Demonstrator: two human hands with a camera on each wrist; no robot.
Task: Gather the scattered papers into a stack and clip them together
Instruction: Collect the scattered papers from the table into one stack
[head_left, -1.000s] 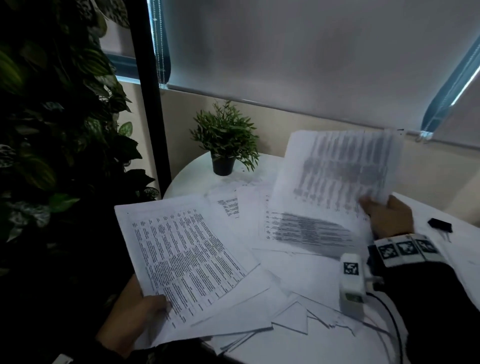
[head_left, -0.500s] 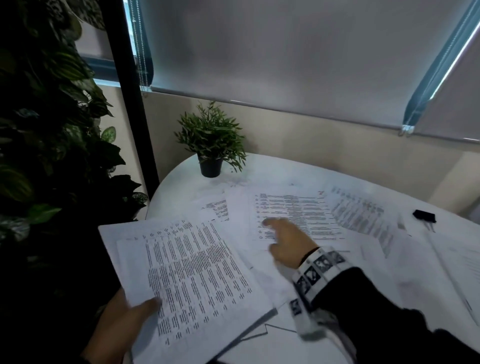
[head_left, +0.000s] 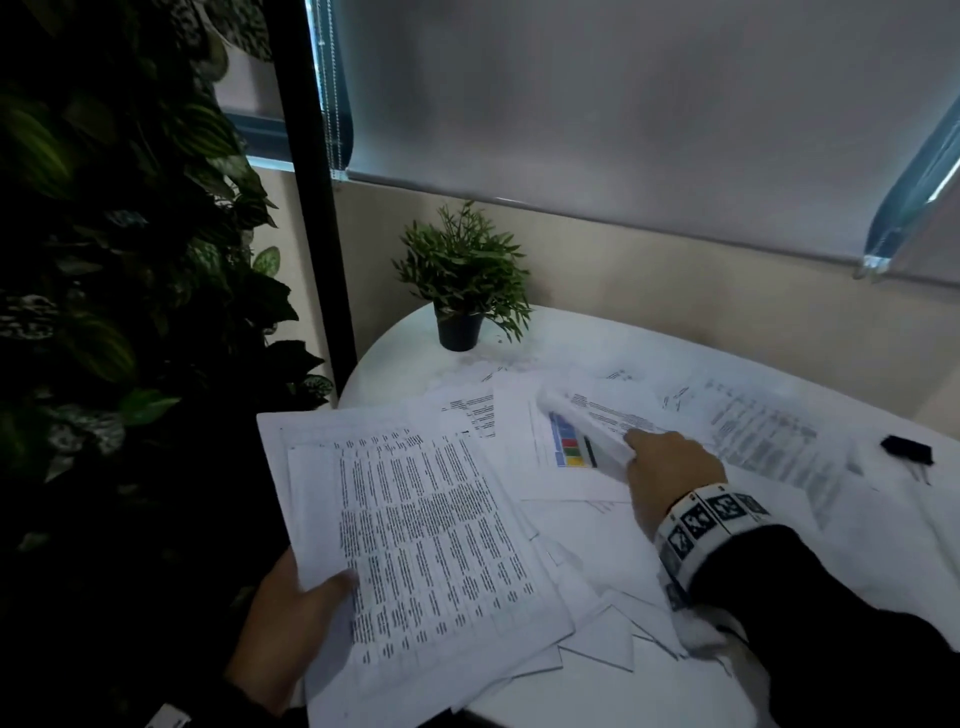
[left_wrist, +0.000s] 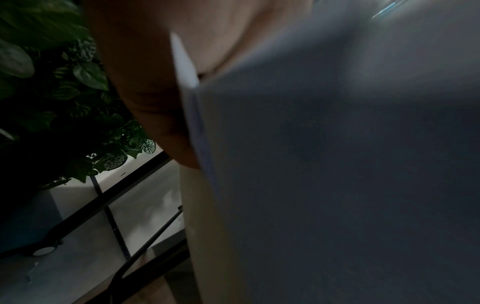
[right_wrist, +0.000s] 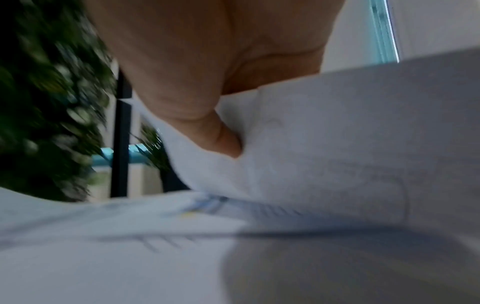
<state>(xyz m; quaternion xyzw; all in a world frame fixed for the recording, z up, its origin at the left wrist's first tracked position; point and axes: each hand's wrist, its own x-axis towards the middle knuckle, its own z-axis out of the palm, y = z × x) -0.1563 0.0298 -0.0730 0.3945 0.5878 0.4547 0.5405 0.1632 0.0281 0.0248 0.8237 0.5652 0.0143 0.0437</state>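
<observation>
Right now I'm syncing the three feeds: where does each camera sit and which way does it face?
Head: looks down at the round table; both hands and the binder clip show.
Left wrist: under the left hand gripping the paper stack.
Right wrist: the right hand pinching a lifted sheet.
Shared: each wrist view's hand and paper appear in head.

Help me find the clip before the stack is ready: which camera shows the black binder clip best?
The head view: the black binder clip lies on the white table at the far right, beyond the right hand. Neither wrist view shows it; both are filled with blurred paper and fingers.
</observation>
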